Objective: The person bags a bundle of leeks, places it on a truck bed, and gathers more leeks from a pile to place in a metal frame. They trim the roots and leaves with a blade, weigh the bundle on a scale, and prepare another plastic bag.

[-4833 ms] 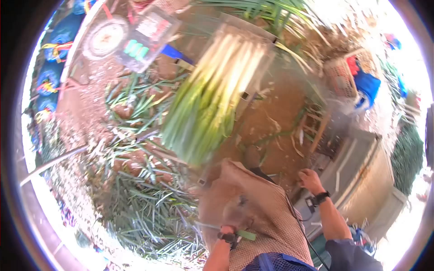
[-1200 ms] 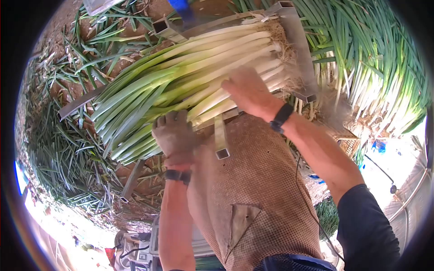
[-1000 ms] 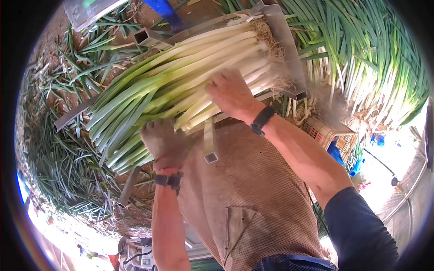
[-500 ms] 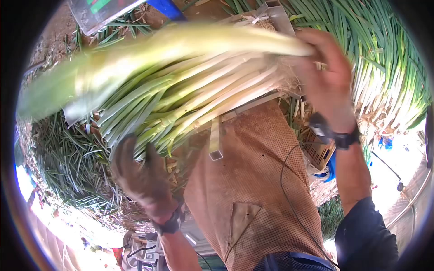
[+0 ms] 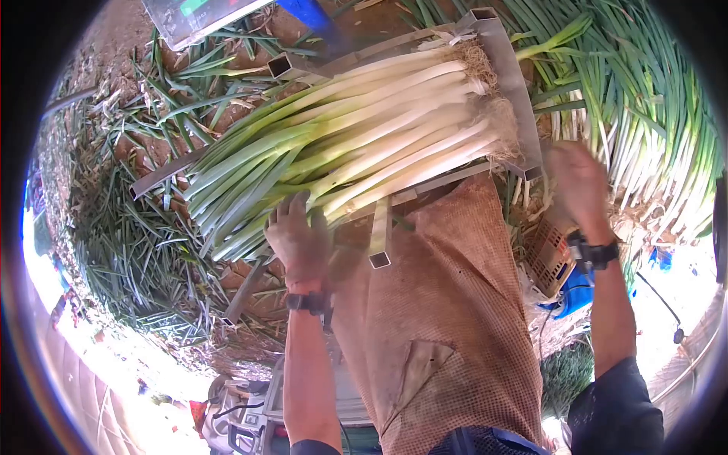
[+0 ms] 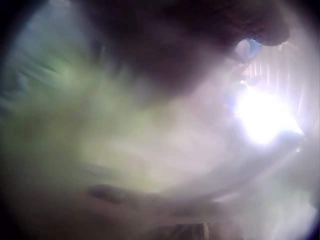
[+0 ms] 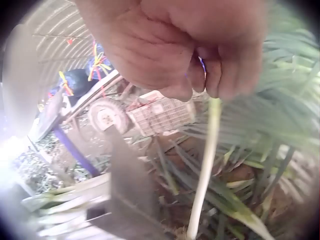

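A thick bundle of green onions [image 5: 364,144] lies across a metal frame [image 5: 519,83], roots to the right and leaves to the left. My left hand [image 5: 297,224] rests with straight fingers against the bundle's green leaves at its near edge. The left wrist view is a blur of green and white. My right hand [image 5: 578,178] is off to the right of the frame, at the big pile of green onions [image 5: 652,98]. In the right wrist view the right hand [image 7: 202,85] has curled fingers that pinch a single pale onion stalk [image 7: 206,165] hanging down from it.
Cut leaves [image 5: 136,250] litter the dirt floor on the left. A mesh basket [image 5: 547,258] and a blue container [image 5: 576,292] sit below the right hand. A weighing scale [image 5: 197,15] stands at the top. My brown apron [image 5: 447,318] fills the lower middle.
The right hand swung stalks over the bundle, left them there, and moved right to the pile. The left hand rose from below back to the bundle's leaves.
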`<action>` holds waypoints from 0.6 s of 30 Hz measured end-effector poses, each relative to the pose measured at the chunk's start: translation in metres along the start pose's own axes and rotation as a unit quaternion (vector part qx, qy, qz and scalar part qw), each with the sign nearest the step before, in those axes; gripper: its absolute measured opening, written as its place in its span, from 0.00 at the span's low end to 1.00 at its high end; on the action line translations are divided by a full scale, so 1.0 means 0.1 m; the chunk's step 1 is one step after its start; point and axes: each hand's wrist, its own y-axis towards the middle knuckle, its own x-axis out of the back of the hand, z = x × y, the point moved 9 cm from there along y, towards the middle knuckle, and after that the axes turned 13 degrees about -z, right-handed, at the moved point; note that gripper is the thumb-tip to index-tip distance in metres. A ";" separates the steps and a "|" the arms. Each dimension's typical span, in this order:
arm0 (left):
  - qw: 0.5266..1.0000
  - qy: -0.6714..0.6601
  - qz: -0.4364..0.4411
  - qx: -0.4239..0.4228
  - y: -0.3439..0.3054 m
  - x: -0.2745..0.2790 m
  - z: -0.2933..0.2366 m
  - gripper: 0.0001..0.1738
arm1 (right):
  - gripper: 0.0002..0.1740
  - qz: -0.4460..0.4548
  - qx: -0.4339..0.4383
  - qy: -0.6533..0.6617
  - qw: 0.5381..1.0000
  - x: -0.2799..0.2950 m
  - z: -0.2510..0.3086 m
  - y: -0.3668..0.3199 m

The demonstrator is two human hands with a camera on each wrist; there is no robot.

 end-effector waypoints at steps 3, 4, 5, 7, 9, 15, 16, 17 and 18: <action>0.999 0.053 0.002 0.006 0.09 -0.03 0.01 0.24 | 0.07 0.064 0.265 0.085 0.958 -0.81 0.98 -0.40; 0.998 0.064 0.004 0.007 0.11 -0.04 0.07 0.25 | 0.07 0.124 0.251 0.105 0.954 -1.13 1.18 -0.49; 0.997 0.074 0.008 0.008 0.09 -0.04 0.13 0.26 | 0.06 0.139 0.258 0.128 0.947 -1.37 1.40 -0.56; 0.997 0.068 0.018 0.018 0.07 0.00 0.25 0.27 | 0.05 0.152 0.279 0.135 0.938 -1.72 1.74 -0.65; 0.997 0.064 0.017 0.027 0.03 0.02 0.33 0.27 | 0.04 0.148 0.310 0.108 0.933 -1.96 1.95 -0.72; 0.999 0.010 -0.007 0.038 -0.12 0.12 0.29 0.25 | 0.08 0.167 0.272 0.067 0.945 -2.16 1.78 -0.86; 0.999 0.006 -0.009 0.031 -0.13 0.17 0.24 0.25 | 0.11 0.182 0.264 0.067 0.945 -2.08 1.72 -0.88; 1.000 0.002 -0.009 0.026 -0.16 0.19 0.17 0.24 | 0.12 0.173 0.263 0.084 0.945 -2.01 1.63 -0.89; 1.000 -0.003 -0.007 0.022 -0.18 0.21 0.12 0.24 | 0.12 0.160 0.247 0.081 0.952 -1.87 1.54 -0.87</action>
